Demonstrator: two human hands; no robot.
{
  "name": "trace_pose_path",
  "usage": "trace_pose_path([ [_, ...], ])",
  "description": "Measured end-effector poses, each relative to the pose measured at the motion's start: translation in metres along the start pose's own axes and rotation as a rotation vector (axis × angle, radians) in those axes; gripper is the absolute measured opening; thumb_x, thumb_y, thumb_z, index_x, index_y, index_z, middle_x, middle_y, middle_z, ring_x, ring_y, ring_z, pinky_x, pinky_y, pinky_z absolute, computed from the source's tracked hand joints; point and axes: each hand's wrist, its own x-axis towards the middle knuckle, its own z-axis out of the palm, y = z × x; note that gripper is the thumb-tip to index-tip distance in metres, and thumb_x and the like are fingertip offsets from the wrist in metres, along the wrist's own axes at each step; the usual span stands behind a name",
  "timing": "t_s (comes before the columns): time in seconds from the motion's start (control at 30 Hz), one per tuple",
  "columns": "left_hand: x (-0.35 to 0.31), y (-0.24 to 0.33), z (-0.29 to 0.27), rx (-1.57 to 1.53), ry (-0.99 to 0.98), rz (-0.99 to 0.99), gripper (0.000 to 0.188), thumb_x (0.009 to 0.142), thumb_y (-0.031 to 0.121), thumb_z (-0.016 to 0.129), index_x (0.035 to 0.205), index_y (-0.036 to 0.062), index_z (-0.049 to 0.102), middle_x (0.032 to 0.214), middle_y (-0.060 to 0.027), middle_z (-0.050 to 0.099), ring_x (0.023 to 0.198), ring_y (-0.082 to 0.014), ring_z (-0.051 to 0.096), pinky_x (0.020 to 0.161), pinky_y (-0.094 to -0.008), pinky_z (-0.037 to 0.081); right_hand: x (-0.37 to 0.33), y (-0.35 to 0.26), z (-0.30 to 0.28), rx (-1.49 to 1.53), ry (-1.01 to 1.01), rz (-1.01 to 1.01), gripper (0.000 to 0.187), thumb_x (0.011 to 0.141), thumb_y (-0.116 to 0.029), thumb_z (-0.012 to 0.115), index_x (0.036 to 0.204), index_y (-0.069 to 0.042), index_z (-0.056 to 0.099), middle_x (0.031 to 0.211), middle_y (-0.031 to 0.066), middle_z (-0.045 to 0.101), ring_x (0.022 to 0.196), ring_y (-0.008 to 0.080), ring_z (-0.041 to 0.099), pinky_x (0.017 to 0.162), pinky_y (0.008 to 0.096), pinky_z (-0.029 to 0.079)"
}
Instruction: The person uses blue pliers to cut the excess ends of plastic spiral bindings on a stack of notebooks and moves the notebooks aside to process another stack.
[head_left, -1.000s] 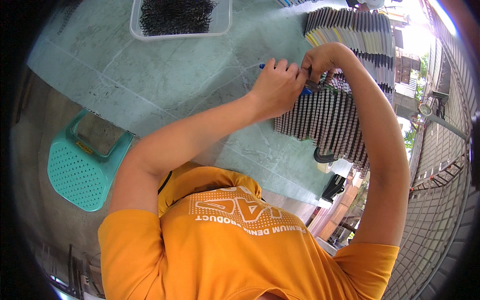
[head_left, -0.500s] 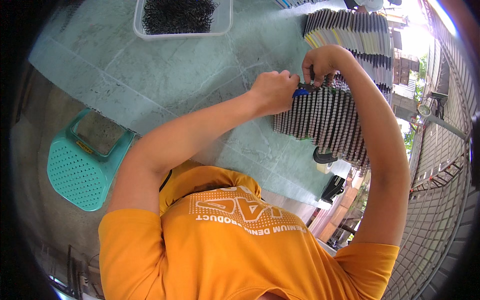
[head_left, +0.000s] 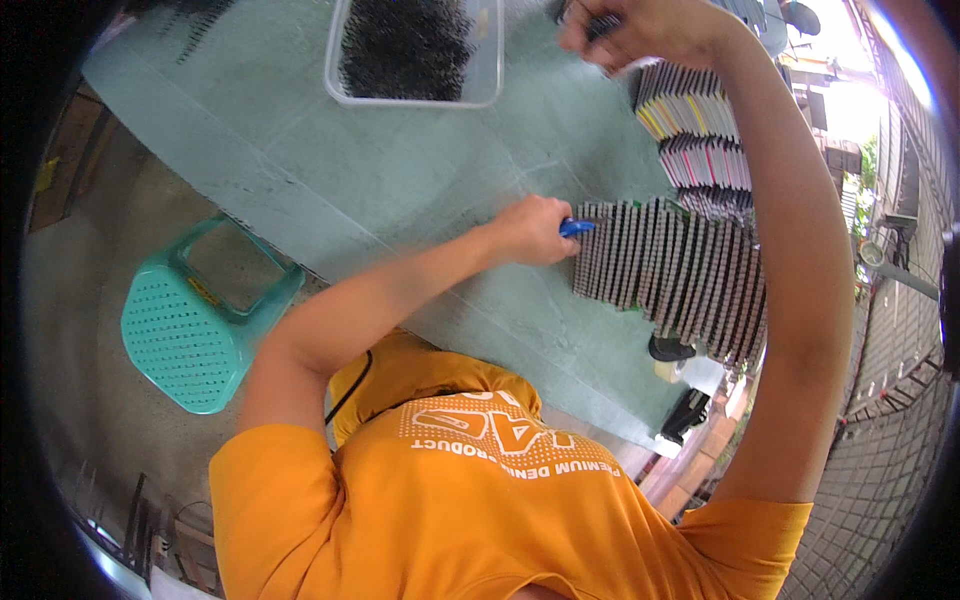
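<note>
My left hand (head_left: 535,230) is closed round a small blue-handled tool (head_left: 576,228). The tool's working end is hidden or too small to make out. Its tip points right, at the near-left corner of a long stack (head_left: 670,270) with rows of black and grey ridges, like wire-bound edges. My right hand (head_left: 645,32) is raised at the top of the view, past the stack. Its fingers curl round a small dark ridged piece (head_left: 603,26), partly hidden by the fingers.
A clear plastic box (head_left: 415,103) holds a heap of black wiry pieces (head_left: 405,50). Further stacks (head_left: 690,110) with yellow and pink edges stand beyond the ridged one. Tape (head_left: 668,370) and a black object (head_left: 685,415) lie near the table's edge. A turquoise stool (head_left: 190,320) stands left.
My right hand has left the stack and moved far up, now with a dark piece in it. My left hand has drawn slightly down and left, away from the stack's top. The whole view has shifted slightly.
</note>
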Motion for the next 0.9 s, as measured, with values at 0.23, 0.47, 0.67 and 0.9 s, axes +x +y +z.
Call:
trace_pose_path([
  [0.23, -0.014, -0.004, -0.018, -0.181, 0.11, -0.001, 0.035, 0.077, 0.029, 0.061, 0.096, 0.0, 0.056, 0.078, -0.0162, 0.058, 0.072, -0.0267, 0.056, 0.068, -0.0366, 0.043, 0.045, -0.066, 0.027, 0.067, -0.04, -0.23, 0.044, 0.083, -0.021, 0.059, 0.122, -0.004, 0.049, 0.116, 0.0162, 0.055, 0.1, 0.0235, 0.055, 0.078, 0.0336, 0.05],
  [0.47, -0.006, 0.021, -0.01, 0.261, 0.323, 0.27, 0.038, 0.077, 0.026, 0.059, 0.107, 0.0038, 0.051, 0.095, -0.0142, 0.055, 0.093, -0.0299, 0.052, 0.079, -0.039, 0.04, -0.005, 0.042, 0.021, -0.615, -0.112, 0.167, 0.023, 0.078, -0.022, 0.058, 0.088, -0.003, 0.066, 0.08, 0.0096, 0.066, 0.074, 0.0192, 0.061, 0.07, 0.0328, 0.048],
  [0.67, 0.017, 0.046, -0.005, 0.52, 0.475, 0.441, 0.045, 0.064, 0.025, 0.065, 0.104, 0.0065, 0.053, 0.089, -0.0105, 0.054, 0.089, -0.0267, 0.052, 0.078, -0.0399, 0.038, -0.059, 0.086, 0.055, -0.271, -0.311, 0.454, 0.02, 0.074, -0.017, 0.063, 0.085, 0.0, 0.066, 0.075, 0.0078, 0.065, 0.064, 0.0143, 0.06, 0.058, 0.0284, 0.049],
  [0.9, 0.023, 0.047, -0.002, 0.624, 0.565, 0.477, 0.041, 0.063, 0.024, 0.067, 0.098, 0.0076, 0.055, 0.086, -0.009, 0.053, 0.088, -0.025, 0.052, 0.076, -0.0379, 0.038, -0.056, 0.086, 0.052, -0.165, -0.339, 0.558, 0.017, 0.077, -0.01, 0.058, 0.091, -0.001, 0.063, 0.079, 0.0076, 0.063, 0.07, 0.0174, 0.061, 0.06, 0.0323, 0.053],
])
